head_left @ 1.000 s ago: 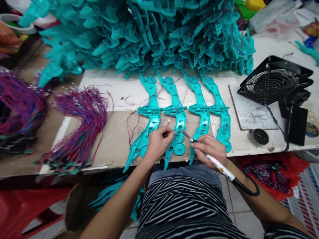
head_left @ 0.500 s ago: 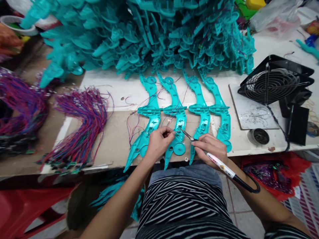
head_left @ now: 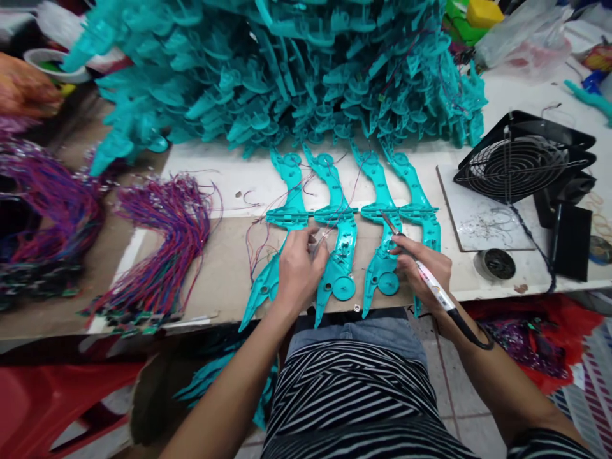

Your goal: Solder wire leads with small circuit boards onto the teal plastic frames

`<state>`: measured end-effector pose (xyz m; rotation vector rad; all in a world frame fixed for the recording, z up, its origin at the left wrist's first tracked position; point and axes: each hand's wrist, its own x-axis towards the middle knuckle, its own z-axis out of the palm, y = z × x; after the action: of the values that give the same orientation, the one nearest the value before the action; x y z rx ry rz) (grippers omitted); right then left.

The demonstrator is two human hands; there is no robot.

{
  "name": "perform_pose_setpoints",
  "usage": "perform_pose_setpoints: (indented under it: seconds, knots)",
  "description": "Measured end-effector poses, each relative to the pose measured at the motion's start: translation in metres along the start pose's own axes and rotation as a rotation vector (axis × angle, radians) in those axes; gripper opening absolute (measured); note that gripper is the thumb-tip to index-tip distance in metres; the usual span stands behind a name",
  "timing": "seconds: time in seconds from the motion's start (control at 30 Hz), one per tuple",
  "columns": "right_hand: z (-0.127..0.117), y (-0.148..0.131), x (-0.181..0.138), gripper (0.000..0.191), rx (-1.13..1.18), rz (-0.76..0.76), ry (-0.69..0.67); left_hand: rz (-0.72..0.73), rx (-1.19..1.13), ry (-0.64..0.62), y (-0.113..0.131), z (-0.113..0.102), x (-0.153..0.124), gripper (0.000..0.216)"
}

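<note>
My right hand [head_left: 428, 271] is closed around a soldering iron [head_left: 436, 288] with a white and black handle. Its metal tip points up and left, over the middle of the third turquoise plastic part [head_left: 380, 185]. My left hand [head_left: 301, 264] is pinched closed between the first turquoise part [head_left: 290, 182] and the second turquoise part [head_left: 345, 245]. A thin wire [head_left: 326, 234] runs to its fingertips; the fingers partly hide what they grip. The fourth turquoise part [head_left: 407, 178] lies at the right of the row, its lower end partly behind my right hand.
A large heap of turquoise parts [head_left: 287, 76] rises behind the row. Bundles of red and blue wires [head_left: 167, 236] lie to the left. At right are a black fan [head_left: 516, 159], a white board [head_left: 471, 223], a small round tin [head_left: 497, 262] and a black box [head_left: 571, 242].
My right hand has lifted the soldering iron off the second part and moved it up and right over the third. My left hand has shifted slightly up, still pinched.
</note>
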<state>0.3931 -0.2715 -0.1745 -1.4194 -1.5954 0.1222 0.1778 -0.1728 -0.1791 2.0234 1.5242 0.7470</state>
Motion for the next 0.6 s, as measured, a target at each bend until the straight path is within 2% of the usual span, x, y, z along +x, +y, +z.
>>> perform_pose_setpoints:
  seconds: [0.07,0.13,0.23,0.33,0.43,0.5,0.6]
  knots:
    - [0.003,0.006,0.004,0.023,-0.048,-0.011,-0.006,0.073,0.24,-0.025,0.002,0.0,0.011,0.034]
    - [0.008,0.011,0.009,0.019,-0.09,-0.043,-0.02,0.097,0.434,-0.121,0.005,0.002,0.022,0.032]
    - [0.014,0.014,0.013,0.018,-0.107,-0.07,-0.019,0.105,0.566,-0.198,0.013,0.003,0.032,0.028]
    - [0.015,0.017,0.012,0.019,-0.094,-0.081,0.003,0.026,0.556,-0.198,0.024,-0.001,0.029,0.029]
    - [0.014,0.021,0.01,0.02,-0.079,-0.061,0.005,-0.06,0.451,-0.248,0.032,-0.004,0.014,0.033]
    - [0.015,0.026,0.01,0.021,-0.095,-0.062,-0.006,-0.027,0.382,-0.257,0.033,0.0,0.004,0.036]
    - [0.017,0.033,0.014,0.024,-0.161,-0.066,-0.014,0.072,0.339,-0.129,0.03,0.016,-0.003,0.056]
